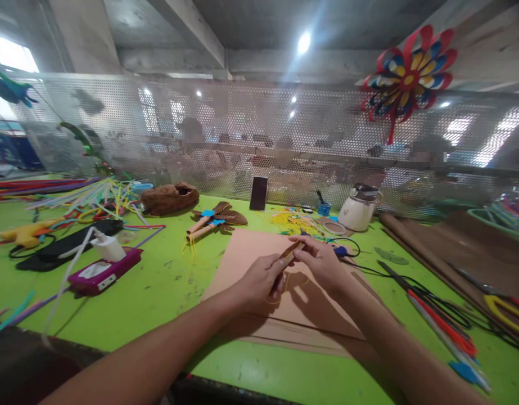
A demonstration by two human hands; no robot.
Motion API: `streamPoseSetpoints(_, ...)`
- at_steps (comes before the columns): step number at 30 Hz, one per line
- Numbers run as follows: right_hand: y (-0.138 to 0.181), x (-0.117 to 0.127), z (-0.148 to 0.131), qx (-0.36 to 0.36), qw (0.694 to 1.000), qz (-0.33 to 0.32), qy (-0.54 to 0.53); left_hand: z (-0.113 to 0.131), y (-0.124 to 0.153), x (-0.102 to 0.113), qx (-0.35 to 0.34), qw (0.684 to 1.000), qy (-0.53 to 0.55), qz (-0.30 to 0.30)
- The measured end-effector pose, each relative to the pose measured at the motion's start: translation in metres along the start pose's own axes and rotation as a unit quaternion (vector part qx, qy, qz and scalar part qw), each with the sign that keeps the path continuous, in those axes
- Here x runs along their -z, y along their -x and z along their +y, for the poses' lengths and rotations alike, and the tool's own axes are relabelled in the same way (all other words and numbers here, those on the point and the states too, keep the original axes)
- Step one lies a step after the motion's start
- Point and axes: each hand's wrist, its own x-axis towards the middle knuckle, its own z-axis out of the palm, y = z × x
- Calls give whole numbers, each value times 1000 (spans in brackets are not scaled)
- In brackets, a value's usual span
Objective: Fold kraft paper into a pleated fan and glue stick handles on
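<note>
My left hand (263,275) is closed around a small rolled brown piece (290,256), which looks like foam sheet or paper. At its far end, the fingers of my right hand (322,264) pinch together on the same piece. Thin yellow string (280,302) dangles in a loop below my hands. Under both hands lies a stack of flat light-brown sheets (248,253) on the green table (170,306). Just beyond my right hand is a blue-handled tool (339,251) with a black cord. My fingers hide part of the roll.
Brown rolls with blue bits (212,219), a phone (258,193) and yellow scraps (299,221) are behind the sheets. A white kettle (357,209) stands back right. Scissors (396,274) and cords lie right; a purple power strip (105,275) sits left. A perforated screen (242,124) borders the table.
</note>
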Motion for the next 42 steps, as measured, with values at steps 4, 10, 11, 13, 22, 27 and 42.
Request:
streamPoseSetpoints(4, -1, 2, 0, -29, 998, -14, -47, -4, -1, 1, -27, 994, -100, -44)
streamPoseSetpoints(10, -2, 5, 0, -53, 994, -15, -94, -10, -3, 3, -30, 990, -125, -49)
streamPoseSetpoints(11, -3, 5, 0, -55, 993, -14, -100, -11, -3, 3, -33, 989, -138, -48)
streamPoseSetpoints(13, -3, 6, 1, -60, 992, -15, -114, -12, -3, 4, -67, 979, -188, -45)
streamPoseSetpoints(22, -5, 11, 2, -98, 978, -28, -182, 0, 1, 1, -87, 969, -233, -13)
streamPoseSetpoints(27, -5, 13, 1, -107, 972, -44, -205, 4, -1, -2, -31, 989, -145, 5)
streamPoseSetpoints(42, -4, 34, 0, -54, 979, -121, -155, -4, -5, 5, 25, 993, -103, -59)
